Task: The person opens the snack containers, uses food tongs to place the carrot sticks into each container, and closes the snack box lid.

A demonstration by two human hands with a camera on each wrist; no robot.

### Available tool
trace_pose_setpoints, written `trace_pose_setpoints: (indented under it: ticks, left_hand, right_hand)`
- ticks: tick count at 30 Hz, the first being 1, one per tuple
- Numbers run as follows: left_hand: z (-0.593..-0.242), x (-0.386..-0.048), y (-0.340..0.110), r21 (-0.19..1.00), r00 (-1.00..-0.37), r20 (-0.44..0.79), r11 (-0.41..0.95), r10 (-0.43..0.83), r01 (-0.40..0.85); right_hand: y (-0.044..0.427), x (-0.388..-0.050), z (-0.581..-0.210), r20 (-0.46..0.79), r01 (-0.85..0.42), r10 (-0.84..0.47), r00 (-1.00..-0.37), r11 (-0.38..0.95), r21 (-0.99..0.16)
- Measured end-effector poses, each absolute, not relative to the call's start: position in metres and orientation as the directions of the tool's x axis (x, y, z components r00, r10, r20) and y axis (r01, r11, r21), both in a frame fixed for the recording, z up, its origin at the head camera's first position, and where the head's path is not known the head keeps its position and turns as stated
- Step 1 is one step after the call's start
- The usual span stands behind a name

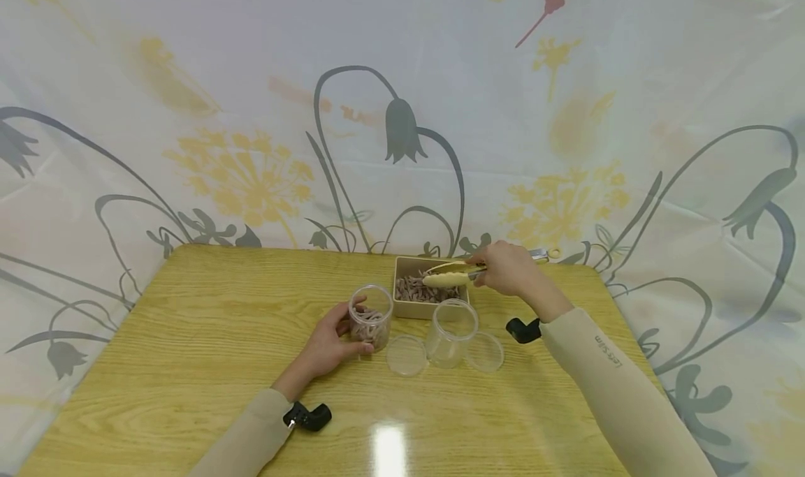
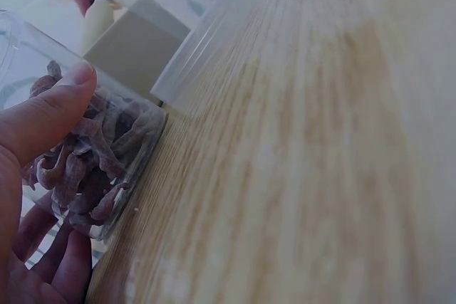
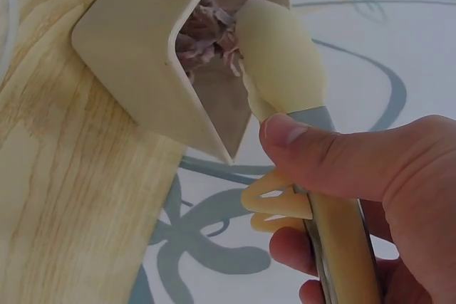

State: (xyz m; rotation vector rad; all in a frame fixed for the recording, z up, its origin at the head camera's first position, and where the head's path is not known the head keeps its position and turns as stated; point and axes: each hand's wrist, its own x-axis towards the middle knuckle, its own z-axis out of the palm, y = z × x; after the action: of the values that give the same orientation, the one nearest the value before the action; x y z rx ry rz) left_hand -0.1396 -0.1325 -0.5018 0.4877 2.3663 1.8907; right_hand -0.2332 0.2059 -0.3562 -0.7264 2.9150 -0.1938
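Observation:
My left hand [image 1: 330,341] grips a clear round jar [image 1: 371,316] that stands on the table, thumb on one side and fingers round the other. Twisted purplish-brown dried pieces [image 2: 89,169] fill the jar's lower part. My right hand [image 1: 506,271] holds tongs [image 3: 285,62] with cream tips and a metal handle. The tips are over a beige rectangular box [image 1: 415,309], among more of the same pieces [image 1: 418,290]; whether they pinch any is hidden. In front of the box stands a second clear jar [image 1: 448,351], with no pieces visible in it.
Two clear round lids lie flat on the wooden table [image 1: 239,337], one lid [image 1: 406,355] between the jars and the other lid [image 1: 487,353] right of the second jar. A flower-patterned sheet [image 1: 251,114] hangs behind the table. Black devices [image 1: 308,417] are worn on both wrists.

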Motion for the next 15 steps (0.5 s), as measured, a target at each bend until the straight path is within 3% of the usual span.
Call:
trace_pose_setpoints:
  ticks: [15]
  left_hand:
    - [-0.5085,-0.1428,-0.1351,0.967,-0.950,0.127,0.175,0.284,0.182]
  right_hand:
    - [0.2083,-0.2302,-0.3484,-0.040,-0.435,-0.459,-0.888,0.863,-0.258]
